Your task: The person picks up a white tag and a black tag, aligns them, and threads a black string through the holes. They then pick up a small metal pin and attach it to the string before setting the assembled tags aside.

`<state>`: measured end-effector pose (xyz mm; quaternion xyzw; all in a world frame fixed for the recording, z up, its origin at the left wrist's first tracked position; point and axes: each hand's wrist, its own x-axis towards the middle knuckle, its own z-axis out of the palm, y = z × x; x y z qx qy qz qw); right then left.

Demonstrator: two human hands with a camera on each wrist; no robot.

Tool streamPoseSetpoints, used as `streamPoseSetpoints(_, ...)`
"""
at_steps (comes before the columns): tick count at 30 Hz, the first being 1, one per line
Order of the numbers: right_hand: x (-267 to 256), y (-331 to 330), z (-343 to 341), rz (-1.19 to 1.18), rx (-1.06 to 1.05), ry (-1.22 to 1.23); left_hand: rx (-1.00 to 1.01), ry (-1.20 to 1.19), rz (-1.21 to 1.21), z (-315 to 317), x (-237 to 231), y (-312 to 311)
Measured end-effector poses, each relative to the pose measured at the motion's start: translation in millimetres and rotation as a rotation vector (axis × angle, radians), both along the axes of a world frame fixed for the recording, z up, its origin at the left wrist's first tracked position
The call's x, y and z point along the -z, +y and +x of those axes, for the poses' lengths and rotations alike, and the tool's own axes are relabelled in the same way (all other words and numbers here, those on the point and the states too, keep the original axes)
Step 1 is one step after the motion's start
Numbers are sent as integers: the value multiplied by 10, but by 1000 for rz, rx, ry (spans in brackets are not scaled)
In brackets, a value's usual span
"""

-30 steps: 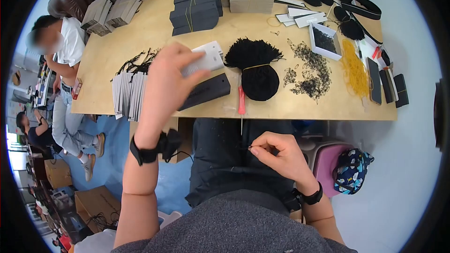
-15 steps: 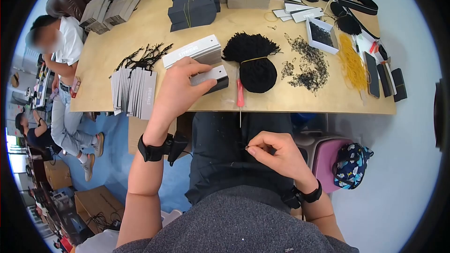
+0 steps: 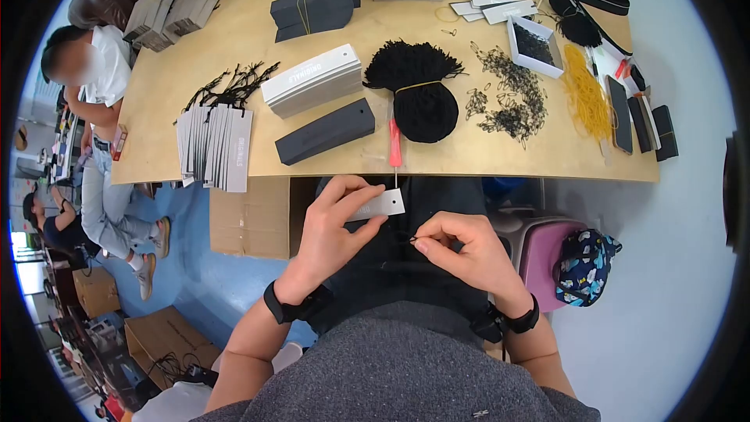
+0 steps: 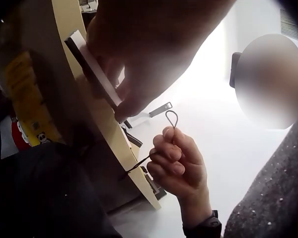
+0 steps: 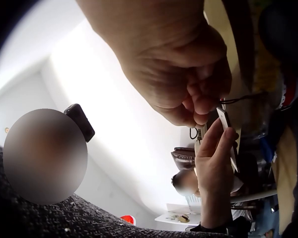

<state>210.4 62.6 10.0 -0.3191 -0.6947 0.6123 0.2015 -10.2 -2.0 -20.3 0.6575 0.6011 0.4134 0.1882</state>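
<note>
Above the lap, my left hand (image 3: 332,223) grips a light grey hang tag (image 3: 388,203) with a small round hole near its free end. Thumb and fingers hold it by the edges. Just to the right, my right hand (image 3: 462,248) pinches a thin black cord. In the left wrist view the cord's loop (image 4: 175,127) stands up above the right fingertips, and its tail (image 4: 138,163) trails out the other side. The tag's holed end points toward the right hand, with a small gap between tag and cord in the head view.
A white tag stack (image 3: 312,82) and a dark one (image 3: 326,133) lie near the table's front edge. Strung tags (image 3: 215,144) are at left. A black cord bundle (image 3: 422,101), red-handled tool (image 3: 395,144), safety pins (image 3: 512,101) and yellow bands (image 3: 586,98) lie rightward. Another person sits left.
My left hand came down onto the dark stack, took a tag from it and brought it toward me over the lap. The right hand has stayed nearly still with the cord.
</note>
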Motion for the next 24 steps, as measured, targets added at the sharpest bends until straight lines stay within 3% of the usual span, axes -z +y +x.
streamPoseSetpoints(5, 8, 3, -25, 0, 6, 12, -57, -41, -11, -48, -161, -28)
streamPoseSetpoints(11, 15, 4, -38, 3, -1, 1, -264, 237, 109, -504, -653, 495)
streamPoseSetpoints(17, 21, -3, 15, -24, 37, 24, -128, 39, -132, -669, -501, 776)
streamPoseSetpoints(24, 24, 26, 14, -16, 20, -5, -126, -63, -179, -696, -464, 796)
